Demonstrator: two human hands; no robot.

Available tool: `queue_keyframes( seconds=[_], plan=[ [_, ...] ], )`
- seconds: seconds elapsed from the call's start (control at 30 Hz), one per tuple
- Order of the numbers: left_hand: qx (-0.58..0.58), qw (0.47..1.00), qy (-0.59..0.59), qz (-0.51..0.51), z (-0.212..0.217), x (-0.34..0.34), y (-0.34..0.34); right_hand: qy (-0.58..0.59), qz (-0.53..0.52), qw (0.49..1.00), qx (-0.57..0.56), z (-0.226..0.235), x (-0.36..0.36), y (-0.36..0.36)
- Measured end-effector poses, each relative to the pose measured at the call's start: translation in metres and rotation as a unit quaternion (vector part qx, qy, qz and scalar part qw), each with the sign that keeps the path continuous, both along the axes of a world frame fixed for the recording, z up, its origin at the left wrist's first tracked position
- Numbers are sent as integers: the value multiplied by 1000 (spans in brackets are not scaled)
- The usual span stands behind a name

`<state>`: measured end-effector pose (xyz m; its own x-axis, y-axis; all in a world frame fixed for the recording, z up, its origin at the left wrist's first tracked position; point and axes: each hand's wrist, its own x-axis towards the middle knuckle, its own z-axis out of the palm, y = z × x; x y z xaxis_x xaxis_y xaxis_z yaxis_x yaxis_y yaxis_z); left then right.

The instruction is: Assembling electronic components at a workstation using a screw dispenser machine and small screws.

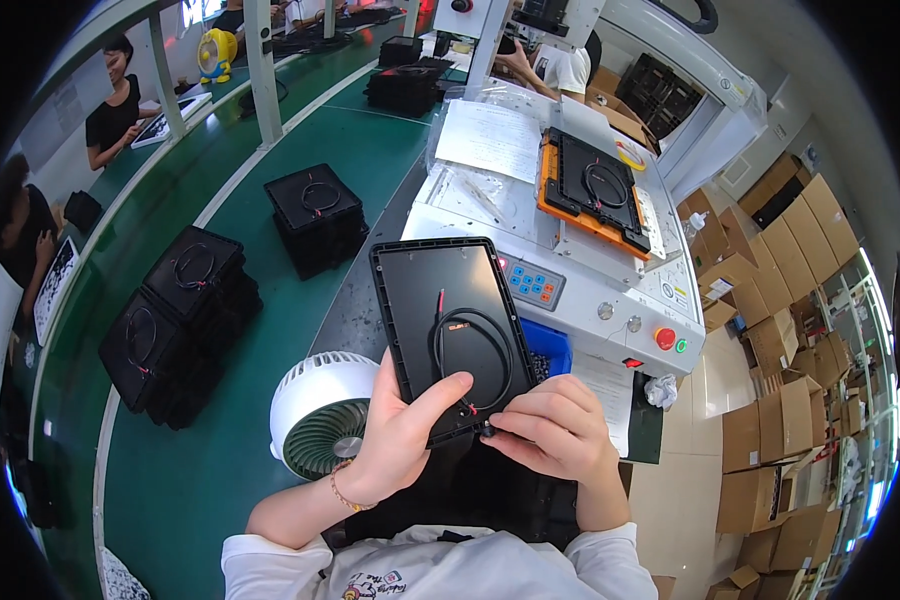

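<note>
In the head view we see both hands holding a black rectangular panel (448, 330) tilted up in front of the chest, just above a white round fan (320, 410) on the surface. The left hand (395, 435) grips the panel's lower left edge, its thumb pressed across the face. The right hand (555, 430) is closed over the lower right corner, fingertips pinching at the edge where a looped black cable (475, 350) with a red tip ends. The two hands sit near each other, both clamped on the panel.

Beyond the panel stands a white machine (570, 270) with a blue keypad, a red button and a green one. On its top rests an orange fixture (590, 190) holding another black panel with a cable loop. A blue bin (550, 345) sits just beside the held panel. To the left, on the green surface (200, 470), we see stacks of black panels (185, 325), and other people sit at the far left edge.
</note>
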<state>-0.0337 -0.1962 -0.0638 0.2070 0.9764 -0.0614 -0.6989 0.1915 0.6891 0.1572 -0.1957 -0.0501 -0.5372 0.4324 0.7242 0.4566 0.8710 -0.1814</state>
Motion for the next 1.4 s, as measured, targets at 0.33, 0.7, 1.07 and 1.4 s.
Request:
queue_keyframes(
  seconds=[0.33, 0.7, 1.07, 1.4],
  plan=[
    [-11, 1000, -6, 27, 3, 1, 1, -117, -5, 983, 138, 0, 0, 7],
    [1, 997, -76, 25, 6, 12, -8, -95, -82, 959, -253, 53, -7, 20],
    [307, 918, 220, -122, 43, 37, 71, -125, -238, 940, -209, 112, 54, 29],
    [300, 602, 738, 49, 108, 158, 203, -95, -519, 808, -262, 117, 198, 14]
  ],
)
